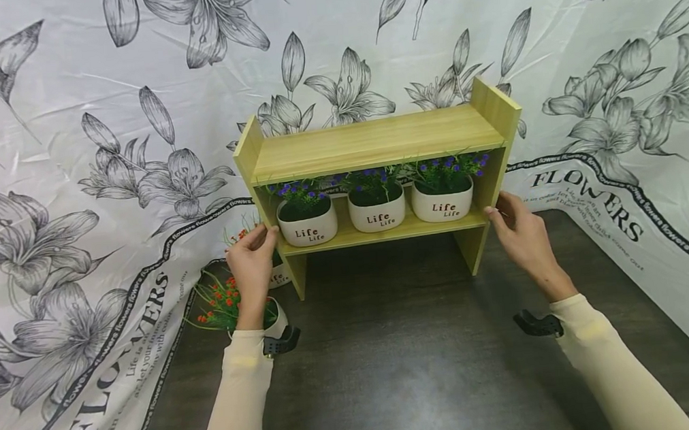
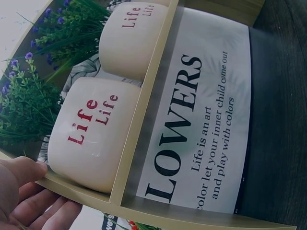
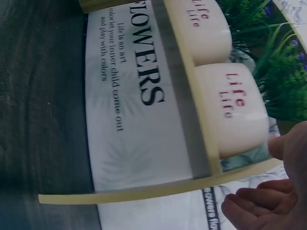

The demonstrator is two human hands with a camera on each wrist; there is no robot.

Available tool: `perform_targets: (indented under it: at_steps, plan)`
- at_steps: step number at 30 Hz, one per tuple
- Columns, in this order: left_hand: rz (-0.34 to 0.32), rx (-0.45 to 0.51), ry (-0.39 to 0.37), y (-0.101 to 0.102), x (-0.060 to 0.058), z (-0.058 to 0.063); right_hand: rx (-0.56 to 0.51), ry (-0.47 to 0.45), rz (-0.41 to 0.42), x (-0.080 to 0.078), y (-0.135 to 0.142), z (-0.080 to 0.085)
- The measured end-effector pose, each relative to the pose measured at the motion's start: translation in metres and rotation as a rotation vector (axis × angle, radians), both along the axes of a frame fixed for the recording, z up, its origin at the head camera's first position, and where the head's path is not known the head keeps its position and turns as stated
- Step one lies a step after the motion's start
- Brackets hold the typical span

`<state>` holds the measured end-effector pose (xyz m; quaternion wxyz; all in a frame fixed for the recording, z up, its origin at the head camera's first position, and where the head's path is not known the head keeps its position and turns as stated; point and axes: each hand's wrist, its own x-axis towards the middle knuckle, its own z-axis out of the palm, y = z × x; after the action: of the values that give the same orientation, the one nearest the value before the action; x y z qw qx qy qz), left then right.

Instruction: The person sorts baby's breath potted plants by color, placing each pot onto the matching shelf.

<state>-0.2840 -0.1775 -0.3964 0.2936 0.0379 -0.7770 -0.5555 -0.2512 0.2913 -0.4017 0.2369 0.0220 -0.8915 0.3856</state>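
Note:
A small wooden shelf (image 1: 369,142) with two boards stands on the dark table. My left hand (image 1: 253,258) grips its left side panel, thumb at the front edge and fingers outside, as the left wrist view (image 2: 31,191) shows. At the right side panel, my right hand (image 1: 521,234) holds on the same way, thumb inward. On the lower board sit three white "Life" pots with purple-flowered plants: the left pot (image 1: 307,226), the middle pot (image 1: 378,213) and the right pot (image 1: 443,201).
Left of the shelf, an orange-flowered plant in a white pot (image 1: 277,323) stands near my left wrist, and another white pot (image 1: 279,275) is partly hidden behind that hand. Flower-printed cloth (image 1: 72,198) hangs behind and at both sides. The dark table (image 1: 388,361) extends in front.

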Motion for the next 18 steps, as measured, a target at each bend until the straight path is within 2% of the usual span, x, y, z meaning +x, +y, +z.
perform_targets:
  at_steps: [6,11,15,18]
  plan:
    - [0.005,0.000,0.003,0.000,-0.001,-0.001,-0.009,0.013,-0.006,-0.009,-0.008,-0.006]
    - [0.001,0.000,0.000,0.001,-0.001,-0.001,0.038,0.081,-0.078,-0.013,-0.014,-0.007]
    - [-0.011,-0.008,-0.038,-0.001,0.000,0.002,0.064,0.123,-0.127,-0.016,-0.016,-0.008]
    - [-0.048,-0.013,-0.083,-0.003,0.001,0.006,0.075,0.139,-0.139,-0.017,-0.016,-0.009]
